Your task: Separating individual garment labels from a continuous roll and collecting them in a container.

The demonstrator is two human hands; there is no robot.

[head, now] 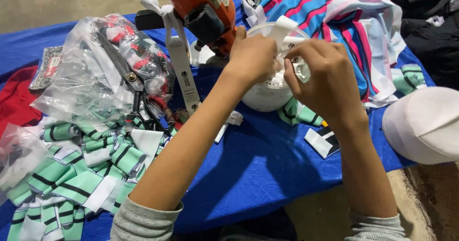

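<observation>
My left hand (pixel 252 57) and my right hand (pixel 325 78) meet over a white bowl (pixel 263 97) that holds small white fabric labels. Both hands pinch a strip of white label ribbon (pixel 300 70) between the fingertips, and the ribbon's free end (pixel 283 27) curls up above the bowl. Just behind my left hand stands an orange power tool (pixel 203 11) with a long white printed ribbon (pixel 184 74) hanging from it. The bowl's front part is hidden by my hands.
A blue cloth (pixel 258 169) covers the surface. At left lie a heap of green, white and black striped fabric pieces (pixel 81 174), black scissors (pixel 138 97) and a clear plastic bag (pixel 95 69). Striped pink-blue fabric (pixel 344 26) lies behind; a white cap (pixel 425 124) sits at right.
</observation>
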